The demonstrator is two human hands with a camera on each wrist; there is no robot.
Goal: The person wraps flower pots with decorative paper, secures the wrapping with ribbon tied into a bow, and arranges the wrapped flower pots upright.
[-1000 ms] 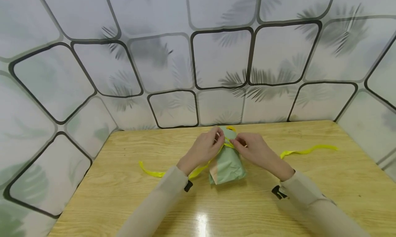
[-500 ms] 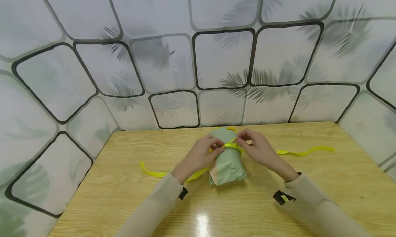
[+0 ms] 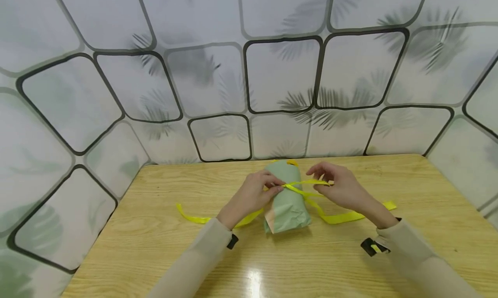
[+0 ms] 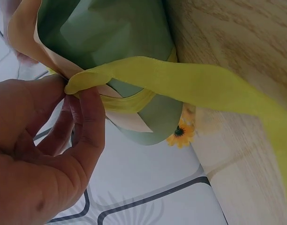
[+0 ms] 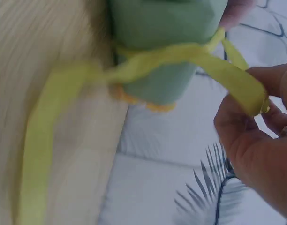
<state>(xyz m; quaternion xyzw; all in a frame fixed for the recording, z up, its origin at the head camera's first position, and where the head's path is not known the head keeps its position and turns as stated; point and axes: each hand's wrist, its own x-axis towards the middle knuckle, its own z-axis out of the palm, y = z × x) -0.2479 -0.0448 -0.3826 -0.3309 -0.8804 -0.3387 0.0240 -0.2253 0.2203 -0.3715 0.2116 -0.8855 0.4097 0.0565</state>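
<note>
A bundle wrapped in green paper (image 3: 289,211) with a peach inner side lies on the table, its top pointing away from me. At its far end an orange-yellow flower (image 4: 180,134) shows in the left wrist view. A yellow ribbon (image 4: 181,84) runs around the bundle's middle. My left hand (image 3: 250,197) pinches the ribbon at the crossing on the bundle's left side, thumb against fingertips. To the right of the bundle, my right hand (image 3: 344,190) pinches a folded length of the ribbon (image 5: 232,82), stretched out from the crossing.
One loose ribbon tail (image 3: 192,219) lies on the wooden table (image 3: 311,267) at left, partly under the left forearm. Another tail (image 3: 338,219) passes beneath the right wrist. A patterned curtain (image 3: 280,73) stands behind the table and along both sides.
My right hand has moved right from the bundle, drawing out a length of ribbon. The right tail has been pulled in closer. My left hand has come slightly down to the crossing.
</note>
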